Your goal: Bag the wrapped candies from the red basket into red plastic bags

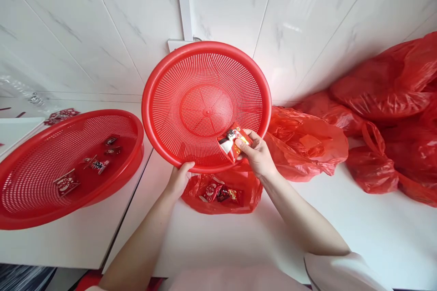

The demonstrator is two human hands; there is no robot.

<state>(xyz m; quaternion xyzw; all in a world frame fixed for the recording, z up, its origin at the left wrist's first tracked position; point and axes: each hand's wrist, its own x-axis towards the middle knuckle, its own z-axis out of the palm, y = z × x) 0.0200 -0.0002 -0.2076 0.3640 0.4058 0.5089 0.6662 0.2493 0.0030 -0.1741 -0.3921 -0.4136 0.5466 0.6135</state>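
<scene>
My left hand [178,178] grips the near rim of a round red plastic basket [207,52], which is tipped up so that its perforated inside faces me. In my right hand [256,152] is a small red packet [235,141] with black, white and yellow print, pinched between thumb and fingers at the basket's lower right inside. Apart from that packet, no other item shows in this basket. Just below the rim lies an opened red plastic bag [252,195] with several wrapped snacks [212,189] inside. The basket hides part of that bag.
At the left, a second red basket [134,157] holds several small wrapped snacks [67,183]. A loose red bag [307,145] and several filled red bags [385,86] stand along the right. White tiled wall [232,4] rises behind the white tabletop [218,245]; a gap divides the tables.
</scene>
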